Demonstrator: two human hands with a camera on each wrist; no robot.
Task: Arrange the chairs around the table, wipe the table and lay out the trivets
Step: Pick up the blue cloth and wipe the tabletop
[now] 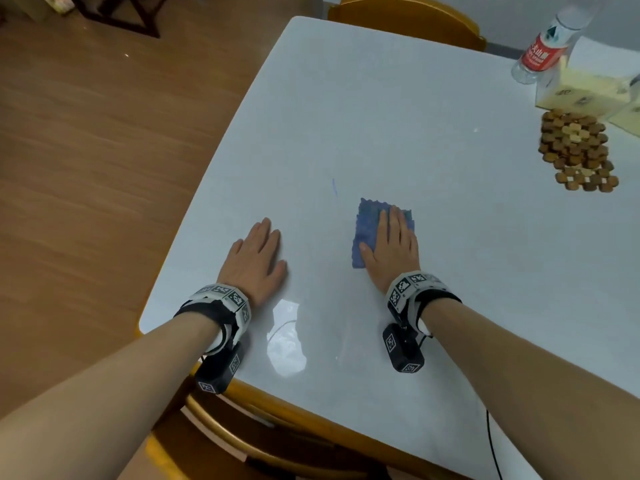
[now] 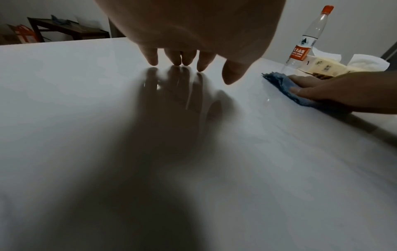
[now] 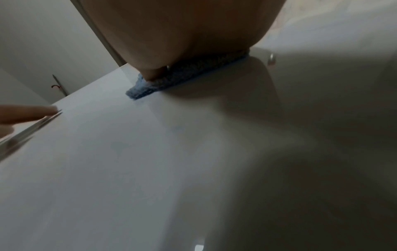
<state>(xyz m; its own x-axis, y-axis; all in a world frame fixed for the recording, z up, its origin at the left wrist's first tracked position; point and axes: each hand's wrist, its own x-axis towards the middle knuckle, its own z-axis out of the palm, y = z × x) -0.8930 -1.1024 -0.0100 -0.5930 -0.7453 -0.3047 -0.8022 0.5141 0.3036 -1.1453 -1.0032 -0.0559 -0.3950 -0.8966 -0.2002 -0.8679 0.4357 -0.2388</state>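
Note:
A glossy white table [image 1: 363, 98] fills the head view. My right hand [image 1: 391, 247] lies flat, fingers straight, pressing a blue cloth [image 1: 367, 226] onto the tabletop near the middle; the cloth [image 2: 279, 81] pokes out under my right hand [image 2: 335, 90] in the left wrist view and shows as a blue cloth [image 3: 146, 88] edge under the palm in the right wrist view. My left hand [image 1: 256, 258] rests flat on the bare table to the left of the cloth, its fingers [image 2: 178, 59] straight. Brown wooden trivets [image 1: 575, 150] lie stacked at the right. A short blue mark [image 1: 334, 187] sits ahead of the cloth.
A plastic water bottle [image 1: 543, 46] with a red label and yellow tissue packs [image 1: 581, 88] stand at the far right. One wooden chair [image 1: 405, 19] is tucked at the far end, another chair [image 1: 263, 441] sits at the near edge. Wooden floor [image 1: 86, 168] lies to the left.

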